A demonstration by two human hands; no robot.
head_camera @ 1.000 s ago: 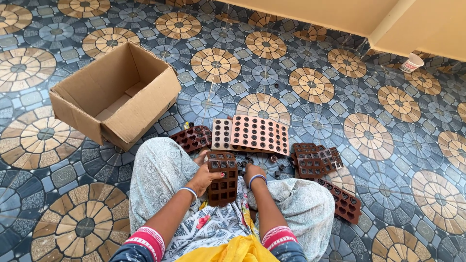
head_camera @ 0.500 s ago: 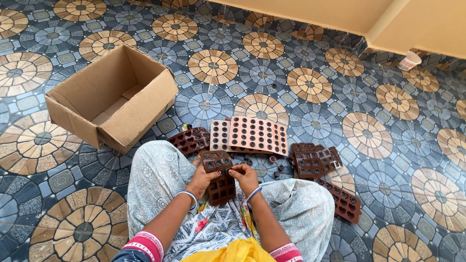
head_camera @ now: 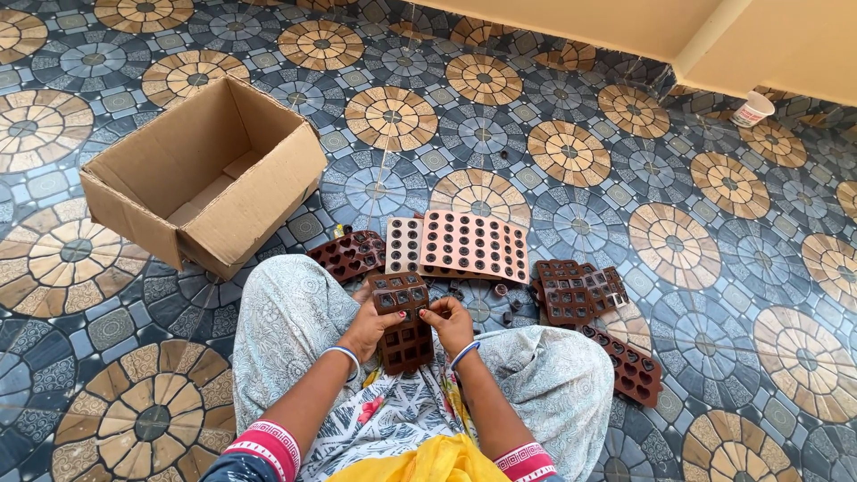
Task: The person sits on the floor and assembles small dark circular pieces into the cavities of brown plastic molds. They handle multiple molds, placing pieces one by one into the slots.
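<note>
Both hands now sit closer together on the brown mould than a second ago. From left to right: an open cardboard box (head_camera: 201,183) on the tiled floor (head_camera: 643,295), then the left hand (head_camera: 370,323) gripping the brown mould (head_camera: 403,321) over the lap, the right hand (head_camera: 452,323) pinching its edge, and more moulds (head_camera: 571,290) stacked nearby.
</note>
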